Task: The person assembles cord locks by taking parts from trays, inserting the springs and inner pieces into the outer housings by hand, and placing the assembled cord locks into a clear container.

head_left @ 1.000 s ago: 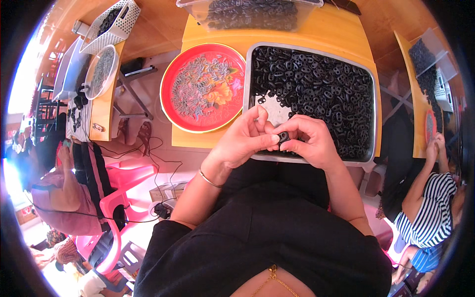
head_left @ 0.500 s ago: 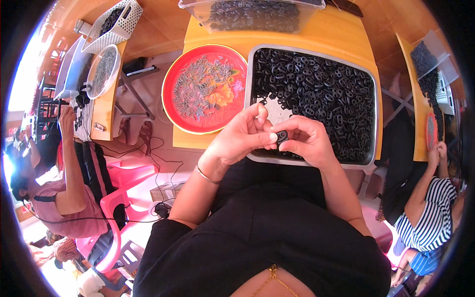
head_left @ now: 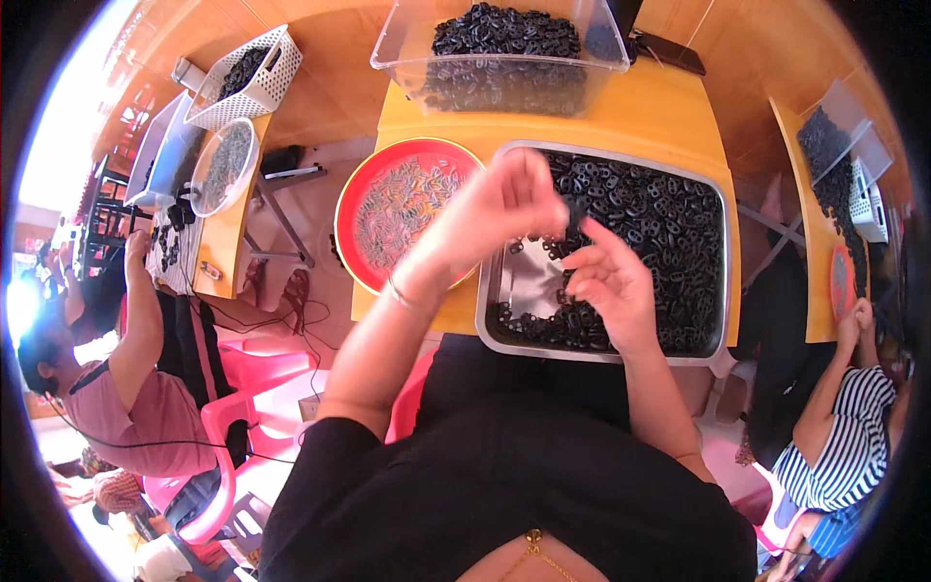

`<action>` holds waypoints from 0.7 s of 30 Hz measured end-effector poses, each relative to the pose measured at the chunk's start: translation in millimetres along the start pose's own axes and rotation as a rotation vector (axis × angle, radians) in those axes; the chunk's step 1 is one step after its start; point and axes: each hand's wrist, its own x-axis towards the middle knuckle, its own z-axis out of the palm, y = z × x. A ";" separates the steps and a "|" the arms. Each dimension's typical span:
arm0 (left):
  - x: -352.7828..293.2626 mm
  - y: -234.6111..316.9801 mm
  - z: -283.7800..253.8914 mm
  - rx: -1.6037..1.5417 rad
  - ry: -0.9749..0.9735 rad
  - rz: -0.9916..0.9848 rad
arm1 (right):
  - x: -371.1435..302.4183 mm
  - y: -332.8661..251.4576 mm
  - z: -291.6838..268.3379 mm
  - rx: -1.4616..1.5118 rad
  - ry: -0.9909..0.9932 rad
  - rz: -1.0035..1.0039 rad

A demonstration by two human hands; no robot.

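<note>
Motion blurs my left hand [head_left: 514, 209], raised over the left edge of the metal tray [head_left: 490, 320]; its fingers look bent, but their grip is smeared. A small dark blurred piece [head_left: 575, 218] shows between its fingertips and my right index fingertip; which hand bears it I cannot tell. Over the tray's middle, my right hand [head_left: 616, 291] has its fingers apart. Many small black oval parts with holes [head_left: 669, 209] fill most of the tray, with bare metal showing at left. Partly behind my left forearm lies a round red tray [head_left: 361, 194] of small grey slender pieces [head_left: 407, 199].
A clear plastic bin [head_left: 407, 68] of black parts stands at the back of the wooden table [head_left: 669, 107]. Co-workers sit at side tables: one in a pink top [head_left: 126, 417] at left, one in stripes [head_left: 839, 446] at right. Cables [head_left: 315, 330] hang at left.
Both hands held a small black part together near the tray's front edge; now they are farther forward and my right fingers have spread. The view has tilted, showing more of the back bin.
</note>
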 end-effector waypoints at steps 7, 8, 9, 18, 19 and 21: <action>76.7 88.3 -55.9 0.640 0.374 0.417 | -7.9 -9.2 -5.4 -0.254 0.183 -0.040; 71.6 86.8 -56.9 0.639 0.372 0.415 | -10.2 -7.3 -8.4 -0.254 0.185 -0.038; 63.6 83.6 -57.1 0.750 0.422 0.541 | -12.2 -4.2 -12.7 -0.250 0.183 -0.030; -49.4 -7.7 -82.6 1.112 0.285 0.185 | -15.8 1.9 -16.9 -0.269 0.158 0.020; -57.5 -17.1 -83.9 1.111 0.285 0.183 | -15.1 1.6 -17.0 -0.263 0.158 0.010; -69.9 -30.4 -83.7 1.125 0.282 0.030 | -14.4 2.6 -17.0 -0.258 0.156 0.003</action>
